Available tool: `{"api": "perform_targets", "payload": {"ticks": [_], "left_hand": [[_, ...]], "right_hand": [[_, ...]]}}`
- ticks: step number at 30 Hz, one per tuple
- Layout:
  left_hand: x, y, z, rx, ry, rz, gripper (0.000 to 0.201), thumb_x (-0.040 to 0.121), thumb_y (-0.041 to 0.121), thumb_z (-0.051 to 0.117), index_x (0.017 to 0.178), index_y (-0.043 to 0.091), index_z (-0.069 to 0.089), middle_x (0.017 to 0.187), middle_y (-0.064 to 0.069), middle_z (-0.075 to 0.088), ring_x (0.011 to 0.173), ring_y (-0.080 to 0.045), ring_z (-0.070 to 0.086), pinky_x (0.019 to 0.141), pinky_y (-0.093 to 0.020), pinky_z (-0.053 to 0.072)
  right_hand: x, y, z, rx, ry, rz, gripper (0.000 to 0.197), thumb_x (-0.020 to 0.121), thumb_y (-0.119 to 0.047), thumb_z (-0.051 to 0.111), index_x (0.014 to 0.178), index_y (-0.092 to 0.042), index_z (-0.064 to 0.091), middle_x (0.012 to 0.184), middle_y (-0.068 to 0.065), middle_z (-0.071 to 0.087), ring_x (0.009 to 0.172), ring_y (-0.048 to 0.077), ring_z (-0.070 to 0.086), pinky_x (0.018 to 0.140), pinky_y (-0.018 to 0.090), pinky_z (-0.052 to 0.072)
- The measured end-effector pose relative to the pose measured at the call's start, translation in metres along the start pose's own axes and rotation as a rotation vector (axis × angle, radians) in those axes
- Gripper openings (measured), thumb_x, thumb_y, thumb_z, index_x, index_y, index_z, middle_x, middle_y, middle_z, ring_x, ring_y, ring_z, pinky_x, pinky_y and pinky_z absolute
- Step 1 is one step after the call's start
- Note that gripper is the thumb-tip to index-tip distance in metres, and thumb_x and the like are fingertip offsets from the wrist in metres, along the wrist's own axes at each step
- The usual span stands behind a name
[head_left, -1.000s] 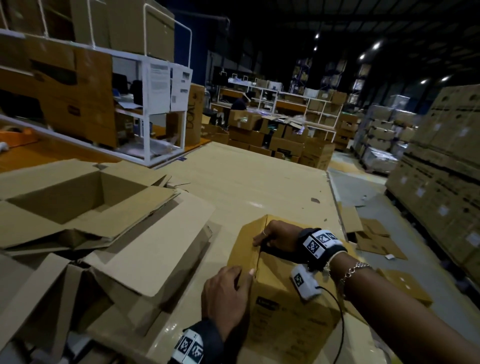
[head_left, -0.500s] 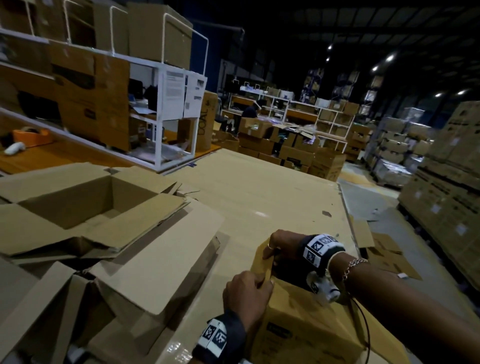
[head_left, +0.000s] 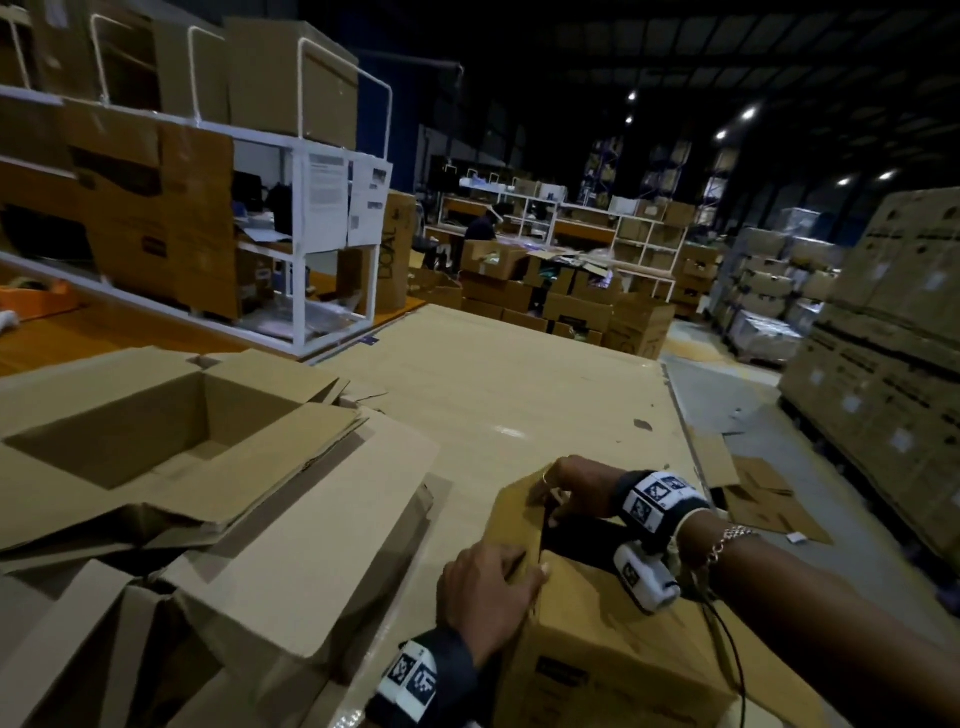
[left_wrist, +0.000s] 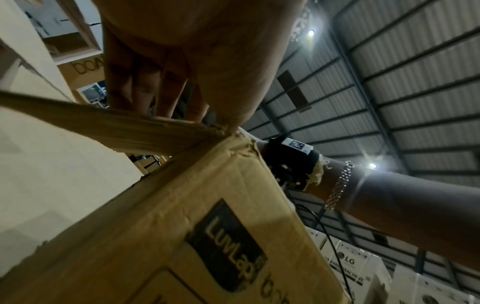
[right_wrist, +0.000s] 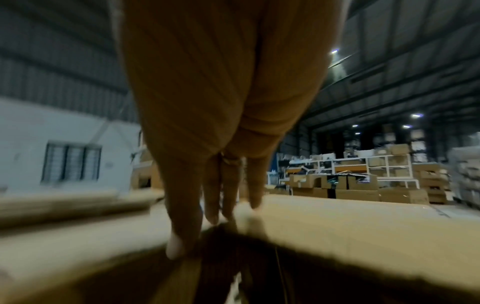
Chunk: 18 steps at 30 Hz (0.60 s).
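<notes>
A brown cardboard box (head_left: 613, 639) with a dark "LuvLap" label (left_wrist: 226, 242) stands at the near right of the cardboard-covered table (head_left: 519, 384). Its left top flap (head_left: 514, 519) is lifted and the dark inside shows beside it. My left hand (head_left: 501, 569) grips the near end of this flap, fingers curled over its edge (left_wrist: 145, 121). My right hand (head_left: 558, 493) holds the flap's far end, with its fingers (right_wrist: 213, 205) reaching down onto the cardboard. The right wrist view is blurred.
Open empty cartons (head_left: 156, 431) and flattened cardboard lie heaped to the left of the box. A white shelf rack (head_left: 306, 234) stands behind them. Stacked cartons (head_left: 883, 338) line the right aisle, with cardboard scraps (head_left: 758, 499) on the floor. A person (head_left: 480, 228) works far off.
The left flap went from lying flat on the box to standing up. Both hands moved onto its edge, and the head view tilted up.
</notes>
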<state>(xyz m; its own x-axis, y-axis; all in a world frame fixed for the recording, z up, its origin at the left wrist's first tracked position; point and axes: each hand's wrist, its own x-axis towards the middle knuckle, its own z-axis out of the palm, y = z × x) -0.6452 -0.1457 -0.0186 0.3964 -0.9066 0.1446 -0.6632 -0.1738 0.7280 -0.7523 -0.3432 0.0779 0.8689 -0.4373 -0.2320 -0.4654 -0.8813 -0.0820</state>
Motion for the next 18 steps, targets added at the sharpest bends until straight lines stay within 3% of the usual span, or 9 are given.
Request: {"api": "perform_targets", "payload": {"ticks": [2,4,5,9,13,15,16,18], "left_hand": [[0.007,0.002,-0.01,-0.016,0.006,0.065,0.054,0.087,0.069,0.058,0.126,0.032,0.066,0.126,0.012,0.066,0.113,-0.011,0.06,0.096,-0.031,0.05],[0.014,0.007,-0.017,-0.013,-0.014,0.133,0.05,0.089,0.063,0.06,0.127,0.031,0.064,0.129,0.01,0.063,0.117,-0.012,0.057,0.101,-0.034,0.048],[0.017,0.012,-0.022,-0.006,-0.025,0.17,0.049,0.09,0.062,0.06,0.127,0.031,0.064,0.128,0.01,0.062,0.117,-0.012,0.056,0.101,-0.035,0.048],[0.029,0.033,-0.027,0.033,-0.127,0.343,0.045,0.091,0.056,0.063,0.127,0.03,0.066,0.124,0.008,0.065,0.113,-0.012,0.059,0.095,-0.031,0.05],[0.034,0.05,-0.02,0.057,-0.304,0.43,0.041,0.092,0.048,0.067,0.127,0.027,0.069,0.124,0.005,0.068,0.113,-0.015,0.061,0.093,-0.03,0.051],[0.039,0.051,-0.011,0.085,-0.37,0.401,0.044,0.09,0.049,0.068,0.127,0.026,0.069,0.127,0.005,0.067,0.117,-0.016,0.061,0.096,-0.03,0.051],[0.042,0.049,-0.004,0.105,-0.394,0.371,0.047,0.087,0.052,0.069,0.126,0.026,0.069,0.127,0.006,0.067,0.118,-0.017,0.06,0.098,-0.032,0.051],[0.049,0.046,0.005,0.185,-0.413,0.338,0.049,0.083,0.059,0.068,0.118,0.025,0.073,0.118,0.006,0.07,0.114,-0.018,0.061,0.098,-0.038,0.052]], "right_hand": [[-0.015,0.003,-0.015,0.04,0.035,0.007,0.035,0.086,-0.021,0.078,0.119,-0.012,0.073,0.113,0.005,0.074,0.096,0.014,0.068,0.082,0.026,0.054],[-0.033,0.003,-0.03,0.092,0.091,0.03,0.032,0.087,-0.019,0.077,0.119,-0.015,0.074,0.111,0.0,0.075,0.091,0.004,0.066,0.074,0.01,0.049],[-0.042,0.002,-0.036,0.126,0.117,0.044,0.031,0.087,-0.019,0.078,0.118,-0.015,0.074,0.11,-0.002,0.075,0.091,0.002,0.067,0.075,0.008,0.049],[-0.085,-0.01,-0.04,0.249,0.103,0.109,0.029,0.089,-0.028,0.076,0.116,-0.019,0.076,0.108,-0.008,0.076,0.095,0.001,0.07,0.084,0.023,0.057],[-0.122,-0.025,-0.017,0.323,0.009,0.211,0.029,0.09,-0.039,0.073,0.116,-0.028,0.075,0.095,-0.021,0.073,0.082,-0.006,0.067,0.07,0.017,0.051],[-0.134,-0.021,0.002,0.348,0.006,0.324,0.025,0.089,-0.046,0.072,0.113,-0.036,0.074,0.085,-0.026,0.07,0.074,-0.01,0.062,0.069,0.022,0.049],[-0.138,-0.018,0.013,0.343,0.011,0.372,0.027,0.089,-0.048,0.071,0.114,-0.038,0.071,0.088,-0.025,0.071,0.077,-0.009,0.062,0.072,0.026,0.051],[-0.142,-0.015,0.033,0.367,0.026,0.465,0.051,0.088,-0.052,0.069,0.132,-0.027,0.062,0.119,-0.014,0.07,0.106,0.004,0.065,0.091,0.037,0.054]]}}
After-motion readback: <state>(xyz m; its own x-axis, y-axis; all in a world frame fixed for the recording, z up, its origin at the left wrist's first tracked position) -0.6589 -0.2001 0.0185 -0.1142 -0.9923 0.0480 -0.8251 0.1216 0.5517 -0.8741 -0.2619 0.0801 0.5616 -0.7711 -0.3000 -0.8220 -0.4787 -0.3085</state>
